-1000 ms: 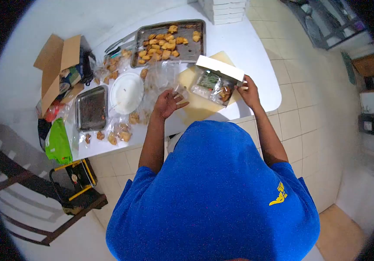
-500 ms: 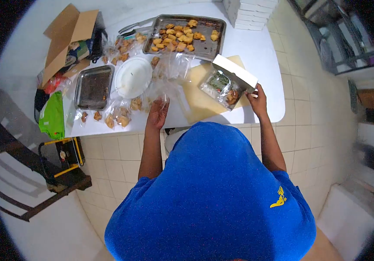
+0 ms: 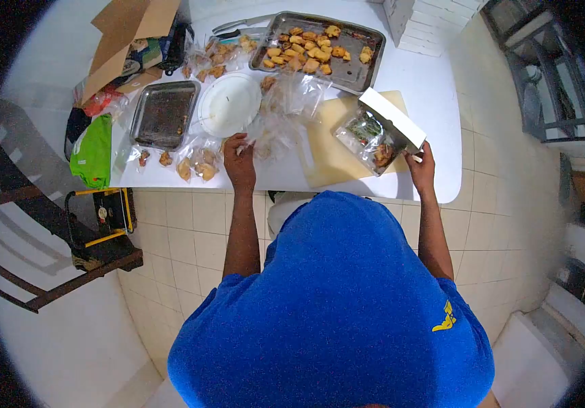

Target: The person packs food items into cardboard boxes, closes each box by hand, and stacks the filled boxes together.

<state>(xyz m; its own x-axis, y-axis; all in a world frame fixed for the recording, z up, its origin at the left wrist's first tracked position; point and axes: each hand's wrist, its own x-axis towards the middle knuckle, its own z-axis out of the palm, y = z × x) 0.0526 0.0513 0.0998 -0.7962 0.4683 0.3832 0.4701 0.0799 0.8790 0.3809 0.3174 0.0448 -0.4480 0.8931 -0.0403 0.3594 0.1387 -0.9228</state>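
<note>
The only view comes from a camera on the person's head, looking forward and steeply down. Nearest to it, the bright blue short-sleeved shirt (image 3: 333, 306) fills the lower middle. Farther off, above the shirt, come the bare left hand (image 3: 239, 160), the bare right hand (image 3: 421, 166) and the smooth white bench (image 3: 438, 102). The wide, rounded field takes in beige floor tiles (image 3: 190, 234) and darkens to black at the corners.
</note>
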